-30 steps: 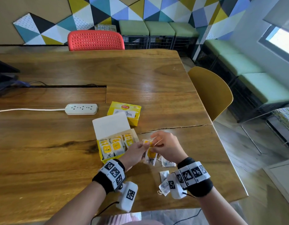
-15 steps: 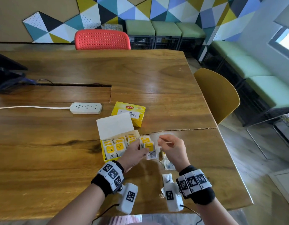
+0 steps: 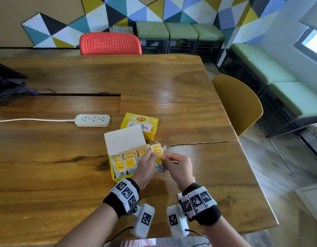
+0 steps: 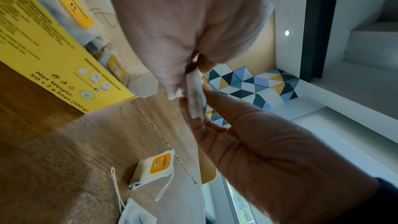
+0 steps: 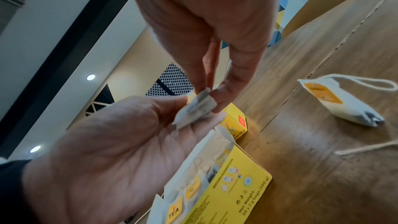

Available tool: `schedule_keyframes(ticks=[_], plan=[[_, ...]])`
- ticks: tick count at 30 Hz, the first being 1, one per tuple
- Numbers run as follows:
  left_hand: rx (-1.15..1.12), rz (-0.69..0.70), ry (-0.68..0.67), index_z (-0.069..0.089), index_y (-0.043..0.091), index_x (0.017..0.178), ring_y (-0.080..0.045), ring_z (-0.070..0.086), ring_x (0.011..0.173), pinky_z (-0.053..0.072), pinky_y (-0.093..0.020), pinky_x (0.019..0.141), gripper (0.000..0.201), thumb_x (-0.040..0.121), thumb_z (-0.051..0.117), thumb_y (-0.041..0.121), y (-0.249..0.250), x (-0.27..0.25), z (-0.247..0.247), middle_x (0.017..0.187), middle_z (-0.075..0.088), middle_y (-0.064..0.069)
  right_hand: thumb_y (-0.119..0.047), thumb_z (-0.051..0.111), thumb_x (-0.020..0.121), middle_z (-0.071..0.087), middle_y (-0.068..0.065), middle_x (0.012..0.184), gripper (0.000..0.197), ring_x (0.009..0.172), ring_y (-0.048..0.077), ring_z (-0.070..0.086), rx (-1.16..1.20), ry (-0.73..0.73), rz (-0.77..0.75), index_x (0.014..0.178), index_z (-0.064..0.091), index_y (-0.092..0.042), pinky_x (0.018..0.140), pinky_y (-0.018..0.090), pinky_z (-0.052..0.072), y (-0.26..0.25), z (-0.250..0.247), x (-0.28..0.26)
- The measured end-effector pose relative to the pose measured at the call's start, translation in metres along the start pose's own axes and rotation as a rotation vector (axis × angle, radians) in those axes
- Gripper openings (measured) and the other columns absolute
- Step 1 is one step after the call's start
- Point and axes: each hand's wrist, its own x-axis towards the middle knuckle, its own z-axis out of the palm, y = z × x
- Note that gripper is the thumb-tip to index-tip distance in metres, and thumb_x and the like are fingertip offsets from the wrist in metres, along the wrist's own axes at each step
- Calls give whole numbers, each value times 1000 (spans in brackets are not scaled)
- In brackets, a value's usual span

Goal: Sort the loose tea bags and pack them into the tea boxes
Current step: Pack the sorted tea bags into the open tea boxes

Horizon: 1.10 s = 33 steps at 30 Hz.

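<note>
Head view: hands (image 3: 160, 162) hold tea bags (image 3: 157, 152) upright.

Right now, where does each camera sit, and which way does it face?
Head: above, looking down the wooden table at the open yellow cardboard tea box; both forearms show.
Left wrist: along the left hand toward the right hand.
Right wrist: the mirror view.
All three show the white paper tea bags in both hands' grip.

right hand (image 5: 206, 28) and left hand (image 5: 112, 151) pinch tea bags (image 5: 197, 110) | open box (image 5: 217, 192) below | loose bag (image 5: 342, 101) on table (image 5: 323, 176)
</note>
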Motion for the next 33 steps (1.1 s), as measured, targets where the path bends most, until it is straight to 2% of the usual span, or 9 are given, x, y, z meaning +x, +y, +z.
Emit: schedule_keyframes(ticks=[3,6,8,11,13,17,21,27,33], plan=[[73,52,26,52,-2,90,-23,46,82,41,-42,78,27,101,42,21,0,1,-2,85,49,-13,-19,73,83,73,-4,73,5,68,9,66,47,4,28,82,76,-24,72,33,59,2,2,4],[94,84,67,51,9,78,-11,45,74,38,-28,73,26,102,40,12,3,0,-5,78,50,0,-13,72,85,70,1,70,3,62,11,61,191,-61,87,85,74,-15,67,33,57,-2,5,4],[81,76,49,60,14,90,-7,55,84,43,-22,79,25,102,39,12,5,1,-9,90,62,3,-9,70,85,66,3,66,2,60,12,58,268,-109,122,84,71,-10,65,31,54,-6,7,5],[69,78,35,62,5,106,-18,58,98,47,-34,89,29,101,44,27,7,6,-21,106,65,-12,-8,73,82,67,5,68,4,62,14,60,296,-136,152,81,70,-8,64,29,54,-8,15,13],[54,50,26,59,-1,104,-22,53,85,46,-41,78,42,95,52,39,10,8,-32,93,61,-17,-8,76,80,68,8,70,5,64,17,61,318,-133,150,80,70,-8,65,29,53,-8,21,20],[186,86,53,67,1,88,-1,51,61,41,-15,61,23,92,62,23,17,11,-53,70,60,4,-5,75,80,70,9,76,4,67,15,64,355,-168,120,80,72,-7,68,25,55,-15,31,32],[213,47,209,69,15,74,-1,52,56,42,-20,58,15,88,68,21,15,17,-66,61,62,13,-5,70,84,70,8,76,5,68,14,66,338,-245,148,80,71,-7,70,23,57,-27,38,42],[533,-52,280,64,20,66,-14,57,68,39,-23,58,25,89,66,30,7,21,-73,64,62,7,-17,69,85,69,-1,79,5,75,14,62,139,-87,173,82,71,-21,72,29,54,-5,27,62],[716,-59,300,73,11,87,-16,59,80,43,-25,71,21,89,66,30,4,27,-55,79,64,3,-37,80,73,72,-4,91,30,88,14,66,-217,-169,154,94,73,-18,81,37,57,24,38,58]])
